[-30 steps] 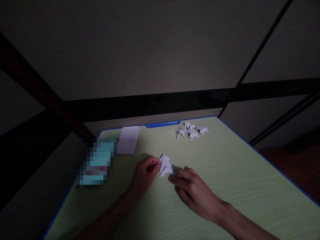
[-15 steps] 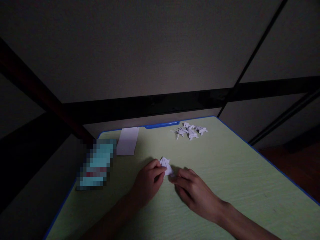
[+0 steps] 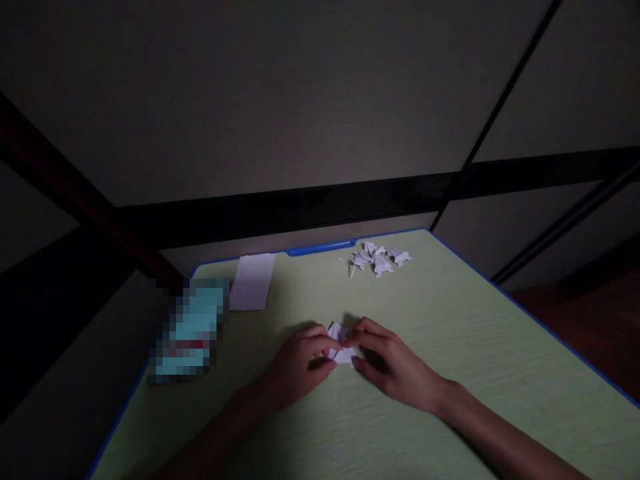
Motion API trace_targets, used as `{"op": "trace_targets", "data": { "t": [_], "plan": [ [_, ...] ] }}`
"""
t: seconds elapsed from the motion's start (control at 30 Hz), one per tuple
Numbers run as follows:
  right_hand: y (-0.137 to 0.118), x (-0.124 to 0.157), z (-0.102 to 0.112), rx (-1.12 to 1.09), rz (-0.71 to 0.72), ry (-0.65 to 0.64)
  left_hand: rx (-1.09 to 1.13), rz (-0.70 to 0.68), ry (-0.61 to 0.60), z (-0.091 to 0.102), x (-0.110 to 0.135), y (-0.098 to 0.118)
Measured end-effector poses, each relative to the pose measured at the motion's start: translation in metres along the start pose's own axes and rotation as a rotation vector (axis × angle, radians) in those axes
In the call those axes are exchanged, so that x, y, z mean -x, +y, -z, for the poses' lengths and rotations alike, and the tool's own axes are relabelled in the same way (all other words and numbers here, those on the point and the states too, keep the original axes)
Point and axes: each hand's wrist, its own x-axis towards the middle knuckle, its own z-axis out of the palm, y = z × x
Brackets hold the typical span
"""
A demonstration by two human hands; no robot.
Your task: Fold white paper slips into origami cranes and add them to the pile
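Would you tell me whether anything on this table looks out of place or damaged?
Nothing stands out: left hand and right hand pinch a folded paper on the table, folded pieces cluster at its far edge, a white sheet lies flat.

No words or numbers can be read here. The blue packet (image 3: 190, 330), well to the left of the fingers (image 3: 320, 344) of the left hand (image 3: 299, 365), is blurred into squares. A red stripe on it may be a label, but it is too blurry to tell. The white sheet (image 3: 251, 282), past those fingers and a bit to their left, looks plain. The folded paper (image 3: 342, 345), pinched between those fingers and the right hand (image 3: 395, 368), shows only white. So do the little paper shapes (image 3: 376, 260), well past the right fingers.
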Motion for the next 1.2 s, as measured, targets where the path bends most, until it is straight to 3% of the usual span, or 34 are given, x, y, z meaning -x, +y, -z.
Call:
{"op": "trace_targets", "data": {
  "t": [0.17, 0.33, 0.57, 0.93, 1.2],
  "plan": [
    [0.000, -0.001, 0.000, 0.116, 0.039, -0.080, -0.032, -0.007, -0.153, 0.014, -0.005, 0.008],
    [-0.001, 0.000, -0.003, 0.226, 0.079, -0.093, -0.119, -0.058, -0.202, 0.020, -0.004, 0.012],
    [0.000, 0.000, -0.005, 0.297, 0.111, -0.102, -0.150, -0.035, -0.207, 0.019, -0.001, 0.012],
    [0.001, 0.000, -0.006, 0.301, 0.092, -0.107, 0.068, 0.061, -0.224, 0.019, -0.002, 0.002],
    [-0.002, 0.000, -0.004, 0.272, 0.066, -0.126, -0.012, 0.061, -0.093, 0.007, -0.001, 0.005]
  ]
}}
